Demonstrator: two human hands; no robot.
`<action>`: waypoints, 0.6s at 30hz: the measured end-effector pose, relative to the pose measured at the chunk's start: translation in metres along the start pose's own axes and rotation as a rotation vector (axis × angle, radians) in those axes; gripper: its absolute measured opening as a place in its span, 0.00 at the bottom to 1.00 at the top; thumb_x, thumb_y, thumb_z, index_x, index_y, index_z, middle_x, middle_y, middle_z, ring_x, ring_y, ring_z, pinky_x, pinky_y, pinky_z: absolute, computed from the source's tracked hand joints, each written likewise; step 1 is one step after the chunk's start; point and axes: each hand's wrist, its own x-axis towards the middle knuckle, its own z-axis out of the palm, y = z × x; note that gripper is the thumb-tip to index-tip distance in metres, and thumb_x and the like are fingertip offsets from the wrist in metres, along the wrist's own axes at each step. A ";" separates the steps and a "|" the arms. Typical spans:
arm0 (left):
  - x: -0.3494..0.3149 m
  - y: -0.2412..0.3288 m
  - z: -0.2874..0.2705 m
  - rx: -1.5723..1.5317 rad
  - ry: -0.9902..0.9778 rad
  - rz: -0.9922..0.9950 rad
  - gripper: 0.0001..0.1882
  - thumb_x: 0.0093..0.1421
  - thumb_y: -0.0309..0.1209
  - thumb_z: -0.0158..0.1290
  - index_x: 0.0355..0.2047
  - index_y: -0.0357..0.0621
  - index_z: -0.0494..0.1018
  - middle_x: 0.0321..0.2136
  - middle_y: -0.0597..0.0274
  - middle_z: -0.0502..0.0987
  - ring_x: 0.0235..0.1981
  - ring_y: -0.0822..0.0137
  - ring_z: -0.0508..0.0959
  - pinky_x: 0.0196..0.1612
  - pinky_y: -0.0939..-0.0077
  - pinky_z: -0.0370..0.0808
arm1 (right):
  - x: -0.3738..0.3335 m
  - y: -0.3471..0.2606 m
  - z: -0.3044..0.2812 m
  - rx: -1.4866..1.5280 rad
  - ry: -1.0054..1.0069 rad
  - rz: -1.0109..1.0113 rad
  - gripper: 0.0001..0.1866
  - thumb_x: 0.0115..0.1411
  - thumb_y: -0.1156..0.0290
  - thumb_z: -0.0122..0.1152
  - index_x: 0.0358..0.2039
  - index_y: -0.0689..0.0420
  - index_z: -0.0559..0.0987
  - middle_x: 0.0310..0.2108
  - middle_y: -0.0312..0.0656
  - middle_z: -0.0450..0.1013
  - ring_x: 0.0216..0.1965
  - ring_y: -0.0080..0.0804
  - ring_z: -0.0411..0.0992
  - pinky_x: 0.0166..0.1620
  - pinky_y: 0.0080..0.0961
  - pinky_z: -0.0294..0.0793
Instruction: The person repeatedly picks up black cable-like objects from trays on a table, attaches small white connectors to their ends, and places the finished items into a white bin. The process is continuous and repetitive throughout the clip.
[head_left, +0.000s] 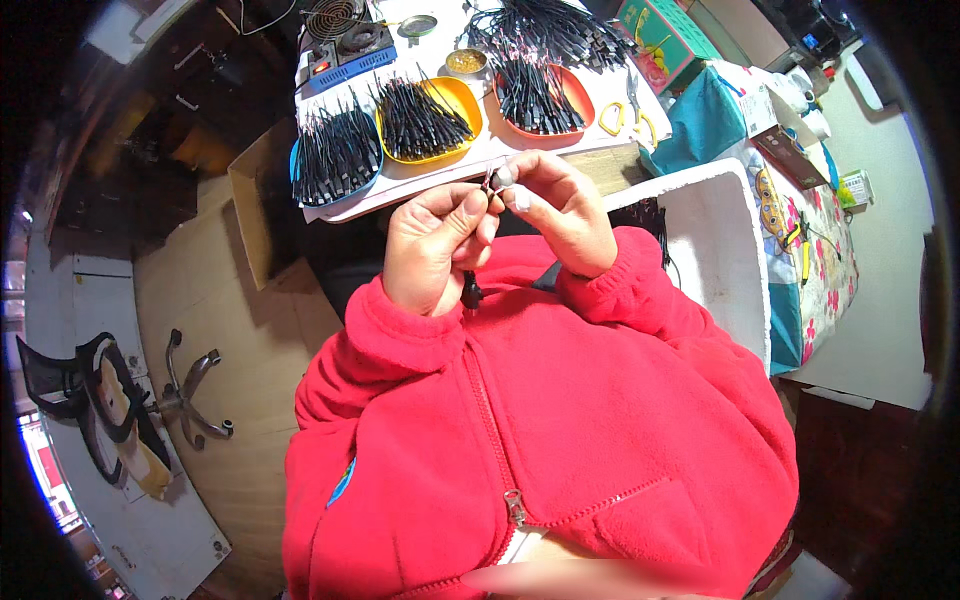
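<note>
Close to my chest, a short black cable [472, 290] hangs from the fingers of my left hand [432, 248]. The thumb and forefinger of that hand are pinched around it near its thin wire ends. My right hand [572, 218] meets the left at the fingertips and pinches the same wire ends. White wrapping covers the tips of its thumb and forefinger. The exact wire ends are mostly hidden between the fingers. Just beyond my hands, bundles of similar black cables fill a blue tray [377, 178], a yellow tray [470, 105] and a red tray [582, 98].
On the white table [400, 195] are a small blue device with a fan [350, 68], a round tin [466, 62], yellow-handled scissors [612, 120] and a large cable pile [550, 30]. A white foam box [715, 215] stands at my right. An office chair base [185, 390] lies at left.
</note>
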 end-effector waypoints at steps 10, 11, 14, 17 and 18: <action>-0.002 0.001 0.001 0.066 -0.051 -0.040 0.09 0.62 0.28 0.52 0.36 0.33 0.76 0.21 0.61 0.76 0.14 0.82 0.59 0.18 0.88 0.54 | 0.002 -0.011 -0.004 0.257 -0.079 0.144 0.10 0.59 0.77 0.58 0.41 0.64 0.73 0.41 0.40 0.70 0.40 0.25 0.71 0.45 0.22 0.74; -0.002 0.000 0.000 0.076 -0.052 -0.030 0.09 0.62 0.28 0.52 0.36 0.33 0.76 0.21 0.61 0.76 0.15 0.82 0.59 0.18 0.88 0.54 | 0.003 -0.011 -0.006 0.287 -0.095 0.172 0.10 0.59 0.77 0.59 0.41 0.64 0.73 0.40 0.40 0.70 0.39 0.24 0.70 0.43 0.20 0.73; -0.003 -0.002 0.000 0.291 -0.056 0.048 0.10 0.63 0.29 0.51 0.37 0.32 0.75 0.22 0.62 0.76 0.15 0.82 0.60 0.19 0.87 0.57 | 0.003 -0.013 -0.014 0.367 -0.118 0.269 0.10 0.57 0.77 0.61 0.40 0.64 0.74 0.37 0.38 0.72 0.33 0.19 0.68 0.33 0.15 0.67; -0.003 -0.002 0.000 0.580 -0.032 0.103 0.08 0.63 0.26 0.51 0.37 0.33 0.75 0.24 0.62 0.78 0.17 0.82 0.64 0.21 0.88 0.59 | 0.008 -0.009 -0.022 0.273 -0.178 0.301 0.10 0.57 0.75 0.61 0.39 0.64 0.74 0.35 0.37 0.71 0.31 0.18 0.66 0.32 0.16 0.66; -0.003 -0.002 0.000 0.658 -0.044 0.122 0.07 0.63 0.25 0.50 0.36 0.34 0.76 0.24 0.63 0.78 0.19 0.82 0.67 0.22 0.90 0.61 | 0.010 -0.006 -0.023 0.367 -0.263 0.308 0.10 0.60 0.71 0.58 0.39 0.62 0.74 0.34 0.38 0.72 0.33 0.22 0.71 0.40 0.19 0.71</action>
